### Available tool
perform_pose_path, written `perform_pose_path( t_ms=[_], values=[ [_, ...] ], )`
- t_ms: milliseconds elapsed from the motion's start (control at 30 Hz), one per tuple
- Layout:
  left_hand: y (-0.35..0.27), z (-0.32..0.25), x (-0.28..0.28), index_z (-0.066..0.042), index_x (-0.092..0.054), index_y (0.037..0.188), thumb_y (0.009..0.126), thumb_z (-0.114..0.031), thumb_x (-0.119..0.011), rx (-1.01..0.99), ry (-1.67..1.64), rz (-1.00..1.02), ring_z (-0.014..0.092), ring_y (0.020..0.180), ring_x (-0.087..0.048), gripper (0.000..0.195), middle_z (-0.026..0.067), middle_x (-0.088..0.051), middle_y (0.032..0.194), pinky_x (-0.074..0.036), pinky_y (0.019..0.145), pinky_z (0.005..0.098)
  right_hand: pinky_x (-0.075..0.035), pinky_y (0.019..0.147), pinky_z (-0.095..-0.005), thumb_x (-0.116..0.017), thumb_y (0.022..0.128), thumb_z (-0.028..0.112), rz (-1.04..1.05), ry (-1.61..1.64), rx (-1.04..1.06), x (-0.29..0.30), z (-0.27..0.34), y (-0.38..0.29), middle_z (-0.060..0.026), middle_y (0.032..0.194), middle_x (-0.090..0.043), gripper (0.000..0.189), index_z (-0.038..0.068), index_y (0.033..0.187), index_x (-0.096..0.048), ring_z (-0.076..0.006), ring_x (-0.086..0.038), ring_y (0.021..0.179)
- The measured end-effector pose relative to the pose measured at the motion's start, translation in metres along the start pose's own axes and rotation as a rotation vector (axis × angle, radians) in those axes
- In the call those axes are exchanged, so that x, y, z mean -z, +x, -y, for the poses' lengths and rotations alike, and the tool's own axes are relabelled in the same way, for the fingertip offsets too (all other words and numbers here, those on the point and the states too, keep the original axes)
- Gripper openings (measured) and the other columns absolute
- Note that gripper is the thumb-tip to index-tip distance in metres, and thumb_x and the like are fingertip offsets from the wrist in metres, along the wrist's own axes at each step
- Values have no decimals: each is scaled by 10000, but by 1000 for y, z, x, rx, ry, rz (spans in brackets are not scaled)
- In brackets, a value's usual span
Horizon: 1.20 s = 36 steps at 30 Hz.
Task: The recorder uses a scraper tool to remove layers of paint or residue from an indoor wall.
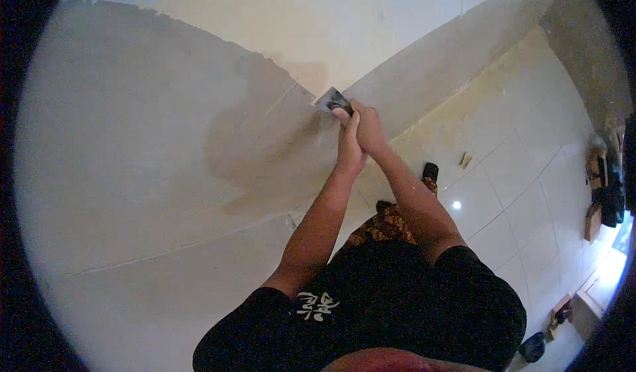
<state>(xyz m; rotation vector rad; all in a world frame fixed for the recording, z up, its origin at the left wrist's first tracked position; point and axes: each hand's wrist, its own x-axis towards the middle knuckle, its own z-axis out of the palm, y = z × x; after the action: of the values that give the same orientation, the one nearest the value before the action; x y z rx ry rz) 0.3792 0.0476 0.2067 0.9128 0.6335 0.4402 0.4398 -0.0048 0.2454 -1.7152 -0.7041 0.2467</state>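
Both of my hands meet at a putty knife (334,99) with a flat metal blade and a dark handle. The blade lies against the plastered wall (164,138) close to the room's corner. My left hand (352,143) comes from below, its thumb along the tool. My right hand (366,123) wraps the handle end from the right, touching the left. A darker, damp-looking patch (228,148) spreads on the wall left of my hands. Grey plaster borders a paler upper wall (238,14) along an uneven edge.
A tiled floor (526,193) lies to the right, with a small yellowish piece (465,160) on it. Boxes (593,221) and dark items stand at the far right. A dark bag-like object (533,347) sits at the lower right. A thin crack (139,259) runs across the left wall.
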Motion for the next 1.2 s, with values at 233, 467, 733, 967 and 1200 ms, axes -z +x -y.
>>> perform_pose_path(
  t_ms=[233, 467, 733, 967, 1200],
  values=[
    [-18, -10, -19, -26, -329, 1329, 909, -372, -515, -2, -86, 41, 203, 1165, -450, 576, 91, -441, 1274, -367, 981, 351, -463, 597, -423, -595, 847, 434, 100, -74, -48, 10, 6, 7, -208, 709, -616, 427, 8, 858, -577, -391, -605, 659],
    [-16, -15, -22, -35, -298, 1349, 919, -359, -507, -110, -14, 104, 193, 1176, -435, 578, 90, -416, 1288, -362, 983, 343, -432, 536, -389, -629, 836, 412, 23, 68, 29, -1, 6, 5, -215, 623, -545, 450, -21, 784, -520, -327, -452, 519],
    [-23, -13, -19, -32, -274, 1370, 925, -352, -498, 7, -25, -4, 196, 1196, -418, 592, 96, -405, 1306, -336, 1008, 340, -466, 605, -450, -583, 843, 464, 72, -46, -49, -3, 2, 2, -207, 713, -616, 443, 26, 907, -581, -396, -607, 671],
    [-19, -21, -24, 3, -259, 1373, 933, -351, -481, -124, 56, 3, 208, 1220, -390, 607, 103, -374, 1336, -322, 1018, 338, -475, 656, -414, -572, 852, 446, -77, 166, -106, -13, 9, 3, -181, 802, -637, 411, 56, 980, -598, -333, -628, 750],
    [-25, -31, -41, 9, -277, 1359, 929, -358, -480, -134, 166, -32, 201, 1211, -386, 600, 103, -378, 1325, -311, 1020, 327, -411, 518, -376, -625, 847, 378, -24, 128, 59, -1, 10, 13, -182, 583, -500, 427, -11, 740, -485, -205, -485, 523]
  ],
)
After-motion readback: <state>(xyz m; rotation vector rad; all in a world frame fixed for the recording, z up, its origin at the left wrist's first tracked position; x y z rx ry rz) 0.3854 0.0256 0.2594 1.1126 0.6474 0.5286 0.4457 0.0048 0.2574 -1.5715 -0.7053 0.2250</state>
